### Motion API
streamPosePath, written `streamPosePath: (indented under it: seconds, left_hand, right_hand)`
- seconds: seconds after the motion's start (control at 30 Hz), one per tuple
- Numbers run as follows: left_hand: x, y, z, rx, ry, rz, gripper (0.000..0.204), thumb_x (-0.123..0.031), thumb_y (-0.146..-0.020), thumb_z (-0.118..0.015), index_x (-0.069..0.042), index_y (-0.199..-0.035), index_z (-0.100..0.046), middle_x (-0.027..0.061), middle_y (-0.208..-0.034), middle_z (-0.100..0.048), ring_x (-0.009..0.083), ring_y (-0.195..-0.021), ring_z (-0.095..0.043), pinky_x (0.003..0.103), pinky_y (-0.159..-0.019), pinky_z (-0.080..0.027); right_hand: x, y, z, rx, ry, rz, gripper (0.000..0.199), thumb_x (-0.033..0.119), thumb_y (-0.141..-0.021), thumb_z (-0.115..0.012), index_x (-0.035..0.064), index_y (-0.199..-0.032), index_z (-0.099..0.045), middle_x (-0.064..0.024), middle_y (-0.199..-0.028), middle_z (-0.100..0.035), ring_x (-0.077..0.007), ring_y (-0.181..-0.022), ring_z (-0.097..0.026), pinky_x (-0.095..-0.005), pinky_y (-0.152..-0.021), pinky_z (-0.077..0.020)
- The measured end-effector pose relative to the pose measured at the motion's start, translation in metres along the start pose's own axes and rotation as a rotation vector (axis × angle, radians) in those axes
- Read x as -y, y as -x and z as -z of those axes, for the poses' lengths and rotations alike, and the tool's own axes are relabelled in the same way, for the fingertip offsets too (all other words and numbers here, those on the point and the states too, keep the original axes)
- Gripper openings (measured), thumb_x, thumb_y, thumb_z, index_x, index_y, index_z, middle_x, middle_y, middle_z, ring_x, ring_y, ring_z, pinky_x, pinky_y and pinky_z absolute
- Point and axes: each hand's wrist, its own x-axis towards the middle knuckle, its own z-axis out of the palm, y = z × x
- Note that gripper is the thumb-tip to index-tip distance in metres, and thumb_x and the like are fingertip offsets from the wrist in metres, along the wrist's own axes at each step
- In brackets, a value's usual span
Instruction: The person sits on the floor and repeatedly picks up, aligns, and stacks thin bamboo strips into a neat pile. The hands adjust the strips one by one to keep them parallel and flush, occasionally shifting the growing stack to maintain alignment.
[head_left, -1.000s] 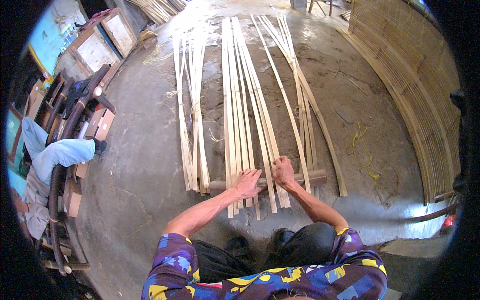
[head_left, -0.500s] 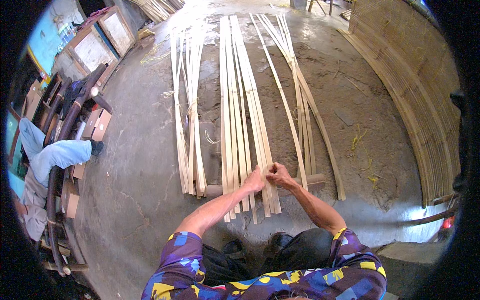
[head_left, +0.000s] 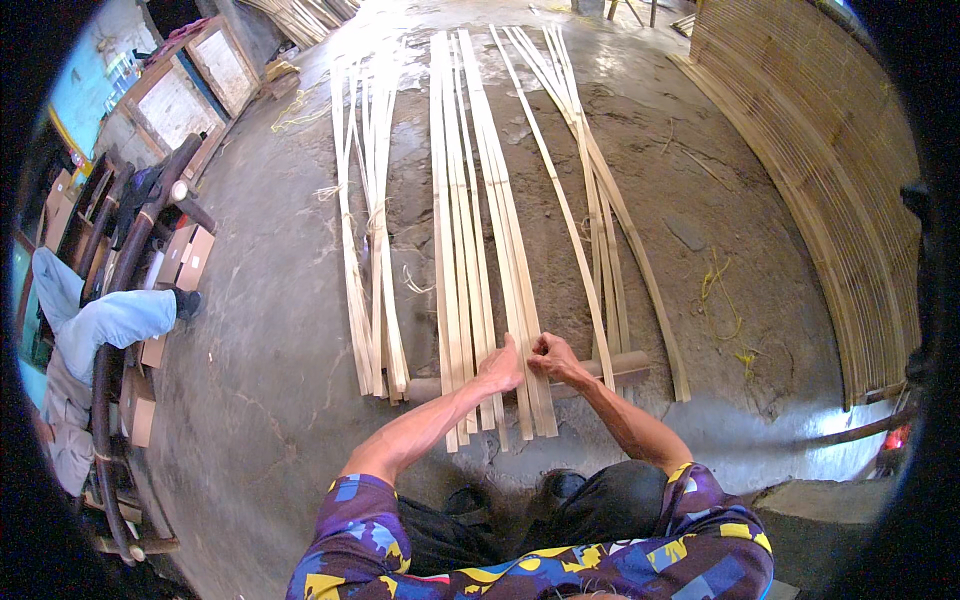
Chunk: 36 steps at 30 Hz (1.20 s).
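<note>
Long pale bamboo strips (head_left: 509, 250) lie side by side in front of me, their near ends resting across a brown round pole (head_left: 627, 367). My left hand (head_left: 502, 367) is closed on a bamboo strip near its close end, thumb pointing away from me. Just to its right, my right hand (head_left: 556, 358) pinches the edge of the rightmost strip in this middle group. The fingertips of both hands are partly hidden, so the exact grip is hard to see.
More strips (head_left: 348, 260) lie to the left, some tied with thin fibre. Others (head_left: 645, 262) cross at the right. A large slatted bamboo panel (head_left: 800, 180) stands far right. At left, a person in light-blue trousers (head_left: 130, 315) sits on a bamboo bench, near cardboard boxes (head_left: 185, 257).
Both hands have shifted very slightly left and stay at the strips. The middle strips lie closer together at their far ends. The whole view has tilted a little.
</note>
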Motion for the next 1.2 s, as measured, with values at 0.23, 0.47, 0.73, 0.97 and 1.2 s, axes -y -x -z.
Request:
streamPosePath:
  seconds: [0.23,0.47,0.73,0.97,1.2]
  left_hand:
    - [-0.018,0.018,0.015,-0.013,-0.091,0.021,0.079,-0.026,-0.071,-0.061,0.011,-0.126,-0.018,0.0325,-0.111,-0.043,0.0390,-0.098,-0.051,0.042,-0.080,-0.045]
    - [-0.014,0.035,-0.008,-0.055,-0.338,-0.192,0.088,-0.040,-0.069,-0.063,0.003,-0.130,-0.017,0.0245,-0.135,-0.013,0.0368,-0.125,-0.015,0.052,-0.097,-0.022]
    - [-0.010,0.037,-0.019,-0.014,-0.434,-0.329,0.088,-0.053,-0.070,-0.057,-0.008,-0.134,-0.017,0.0233,-0.138,-0.008,0.0374,-0.128,-0.007,0.052,-0.101,-0.013]
    - [-0.010,0.030,-0.024,0.025,-0.493,-0.471,0.090,-0.057,-0.072,-0.051,-0.006,-0.136,-0.013,0.0176,-0.141,-0.005,0.0336,-0.130,-0.007,0.052,-0.103,-0.008]
    - [-0.004,0.029,-0.030,0.019,-0.518,-0.511,0.087,-0.056,-0.073,-0.050,-0.005,-0.135,-0.015,0.0202,-0.141,-0.005,0.0351,-0.130,-0.007,0.049,-0.104,-0.009]
  right_hand:
    - [-0.003,0.008,0.052,-0.692,0.491,0.264,0.027,0.014,-0.071,-0.058,0.0042,-0.095,-0.053,-0.0145,-0.087,-0.051,-0.0308,-0.089,-0.050,-0.0409,-0.070,-0.0422]
    - [-0.022,0.018,0.053,-0.476,0.257,-0.098,0.043,0.011,-0.078,-0.053,0.0057,-0.119,-0.043,-0.0163,-0.081,-0.056,-0.0271,-0.070,-0.056,-0.0375,-0.061,-0.0441]
    - [-0.003,0.015,0.018,-0.297,0.012,-0.178,0.051,0.010,-0.080,-0.052,0.0017,-0.127,-0.035,-0.0214,-0.100,-0.056,-0.0238,-0.085,-0.056,-0.0310,-0.077,-0.0428]
    - [0.015,-0.020,0.020,-0.298,-0.064,0.064,0.051,0.009,-0.079,-0.055,-0.0002,-0.125,-0.036,-0.0161,-0.087,-0.059,-0.0202,-0.069,-0.058,-0.0306,-0.059,-0.0469]
    - [0.007,-0.031,0.012,-0.311,-0.030,0.100,0.049,0.011,-0.077,-0.055,0.0022,-0.122,-0.038,-0.0142,-0.082,-0.058,-0.0218,-0.065,-0.058,-0.0328,-0.056,-0.0476]
